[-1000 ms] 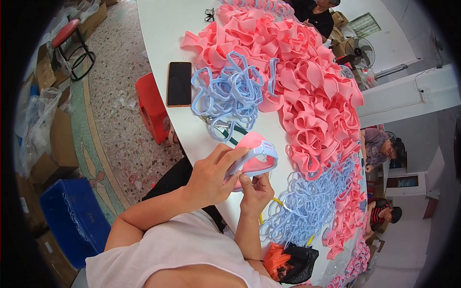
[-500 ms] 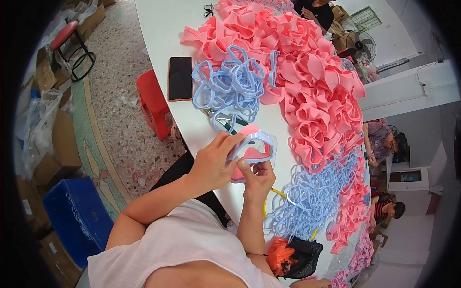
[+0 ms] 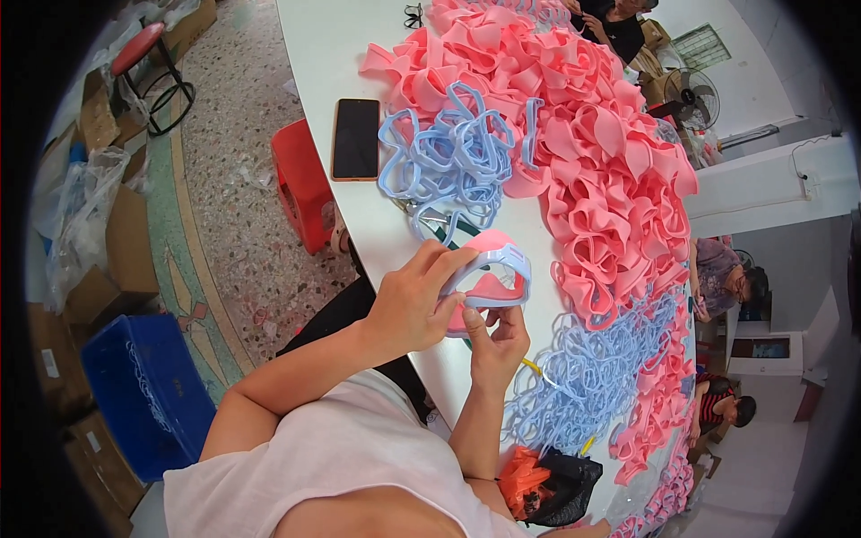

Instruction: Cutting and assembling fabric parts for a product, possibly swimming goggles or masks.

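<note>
Between my two hands is a swim mask (image 3: 518, 260) with a light-blue frame over a soft pink skirt, held tilted above the table's near edge. My left hand (image 3: 411, 300) grips its left side, fingers over the top and thumb underneath. Pressed against the lower rim is the thumb of my right hand (image 3: 499, 351), the other fingers curling behind it. Just beyond lies a loose pile of light-blue frames (image 3: 448, 157), with a dark-green-handled tool (image 3: 464, 229) partly hidden under it. A heap of soft pink skirts (image 3: 592, 170) spreads over the far and right side.
A black phone (image 3: 356, 140) lies on the white table (image 3: 316, 54) at the left. Tangled light-blue bands (image 3: 583, 377) and a black plastic bag (image 3: 567, 489) are to the right. A red stool (image 3: 302, 184) and blue bin (image 3: 148, 394) stand left. Other people sit around the table.
The whole view has shifted slightly, so the table and piles sit a little further right. Both hands keep hold of the mask, with only a slight shift of the right thumb.
</note>
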A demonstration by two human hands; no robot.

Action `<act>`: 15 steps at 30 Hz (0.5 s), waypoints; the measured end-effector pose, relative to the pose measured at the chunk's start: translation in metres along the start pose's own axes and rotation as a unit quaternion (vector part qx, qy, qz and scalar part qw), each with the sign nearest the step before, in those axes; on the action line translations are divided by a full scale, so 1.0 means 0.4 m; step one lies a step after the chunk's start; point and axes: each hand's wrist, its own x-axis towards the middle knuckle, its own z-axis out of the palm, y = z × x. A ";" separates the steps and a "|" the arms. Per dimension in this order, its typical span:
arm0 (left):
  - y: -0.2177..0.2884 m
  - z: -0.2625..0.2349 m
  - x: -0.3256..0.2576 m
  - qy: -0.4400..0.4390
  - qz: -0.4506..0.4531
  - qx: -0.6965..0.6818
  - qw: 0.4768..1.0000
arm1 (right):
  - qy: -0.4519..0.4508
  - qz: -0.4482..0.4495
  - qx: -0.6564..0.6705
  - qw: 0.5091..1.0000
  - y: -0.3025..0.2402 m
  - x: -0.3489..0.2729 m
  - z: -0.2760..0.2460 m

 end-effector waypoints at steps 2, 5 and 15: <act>-0.003 -0.001 0.001 -0.006 0.017 0.006 1.000 | 0.004 0.019 0.006 1.000 0.002 -0.002 0.005; -0.011 -0.004 0.007 -0.010 0.026 0.011 1.000 | 0.014 0.036 0.025 0.999 0.012 0.001 0.018; -0.027 -0.026 0.046 -0.029 -0.012 0.013 0.999 | 0.025 0.012 0.026 0.999 0.042 0.035 0.052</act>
